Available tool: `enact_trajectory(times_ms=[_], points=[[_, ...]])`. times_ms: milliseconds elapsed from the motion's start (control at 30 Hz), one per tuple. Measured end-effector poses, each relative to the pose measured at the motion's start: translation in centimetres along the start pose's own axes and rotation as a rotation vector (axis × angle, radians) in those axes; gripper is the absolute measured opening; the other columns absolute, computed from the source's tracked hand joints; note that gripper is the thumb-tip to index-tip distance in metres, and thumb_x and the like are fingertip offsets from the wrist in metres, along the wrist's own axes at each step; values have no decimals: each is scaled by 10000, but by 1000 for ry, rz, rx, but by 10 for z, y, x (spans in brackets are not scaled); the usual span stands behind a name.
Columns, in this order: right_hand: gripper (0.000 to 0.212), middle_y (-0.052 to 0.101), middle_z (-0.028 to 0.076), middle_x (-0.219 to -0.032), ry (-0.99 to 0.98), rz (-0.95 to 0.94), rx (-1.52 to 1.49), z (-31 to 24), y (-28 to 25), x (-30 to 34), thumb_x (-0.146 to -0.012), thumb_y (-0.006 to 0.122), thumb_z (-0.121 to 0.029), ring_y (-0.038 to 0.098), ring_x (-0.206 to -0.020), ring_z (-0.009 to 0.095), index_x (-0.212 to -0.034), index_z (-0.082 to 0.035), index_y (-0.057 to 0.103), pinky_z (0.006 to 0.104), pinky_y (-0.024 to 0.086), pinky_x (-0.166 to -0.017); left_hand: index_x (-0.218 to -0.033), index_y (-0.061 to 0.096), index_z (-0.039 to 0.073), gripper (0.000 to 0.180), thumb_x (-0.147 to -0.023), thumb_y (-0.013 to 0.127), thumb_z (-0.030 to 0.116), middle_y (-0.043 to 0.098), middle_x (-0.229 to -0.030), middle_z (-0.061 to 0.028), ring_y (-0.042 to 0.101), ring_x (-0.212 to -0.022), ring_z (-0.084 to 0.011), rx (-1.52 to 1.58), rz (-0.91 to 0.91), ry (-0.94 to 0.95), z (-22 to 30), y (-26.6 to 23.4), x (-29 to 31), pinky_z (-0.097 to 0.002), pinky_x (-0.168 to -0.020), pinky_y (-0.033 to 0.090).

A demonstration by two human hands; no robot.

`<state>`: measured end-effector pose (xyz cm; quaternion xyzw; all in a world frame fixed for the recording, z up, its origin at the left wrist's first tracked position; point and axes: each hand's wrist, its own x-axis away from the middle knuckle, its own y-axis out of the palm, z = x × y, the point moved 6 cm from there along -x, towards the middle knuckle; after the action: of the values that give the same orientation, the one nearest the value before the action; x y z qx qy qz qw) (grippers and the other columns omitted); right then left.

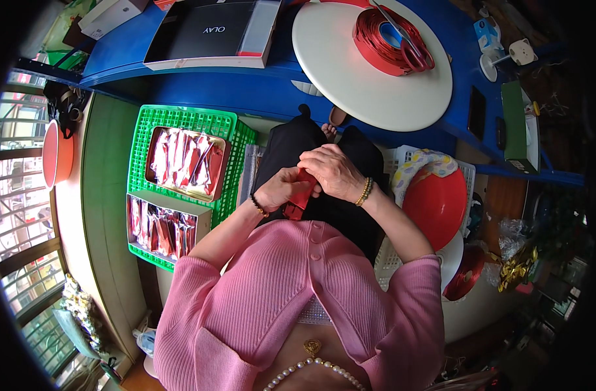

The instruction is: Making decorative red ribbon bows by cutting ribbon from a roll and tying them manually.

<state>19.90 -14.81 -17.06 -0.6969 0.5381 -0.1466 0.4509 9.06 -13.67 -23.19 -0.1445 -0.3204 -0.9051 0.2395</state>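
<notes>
Over my lap, both hands are closed together on a piece of shiny red ribbon point(300, 195). It looks folded, and a loose end hangs toward my waist. My left hand point(280, 189) grips it from the left with the fingers wrapped round. My right hand point(332, 171) lies over its upper end, fingers curled and partly hiding it. Ahead, on a round white board point(330, 72), sits a large roll of red ribbon point(376, 55) with a blue core. A pair of scissors point(415, 52) with dark red handles rests across that roll.
To the left, a green plastic crate point(236, 140) holds two boxes of shiny red folded pieces point(184, 163). An open box point(210, 55) sits on the blue table point(115, 58). At right stand a red basin point(435, 202) in a white basket and a green box point(516, 124).
</notes>
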Motion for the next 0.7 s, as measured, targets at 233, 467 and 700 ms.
enact_trajectory(times_ms=[233,467,700], points=[[341,575,86,-1069,-8,60,60,-3,-2,-1,-691,631,-125,550,-1016,223,-1022,-59,586,379,373,-909,-1059,524,-10,215,-853,528,50,632,-903,-75,620,-811,-147,31,-29,-29,-2,0,0,-264,-763,497],[392,563,100,-1119,-4,18,82,-4,1,0,-709,622,-140,537,-1048,231,-1087,-50,568,386,363,-934,-1060,525,0,208,-857,496,34,621,-906,-73,617,-813,-147,15,-8,-19,-2,2,-1,-262,-757,492],[413,544,168,-1177,290,277,-31,4,-2,12,-874,532,-196,526,-1077,309,-1228,4,459,386,380,-940,-1122,518,27,252,-875,475,43,617,-929,-57,610,-808,-137,97,162,103,7,-10,-2,-261,-733,491]])
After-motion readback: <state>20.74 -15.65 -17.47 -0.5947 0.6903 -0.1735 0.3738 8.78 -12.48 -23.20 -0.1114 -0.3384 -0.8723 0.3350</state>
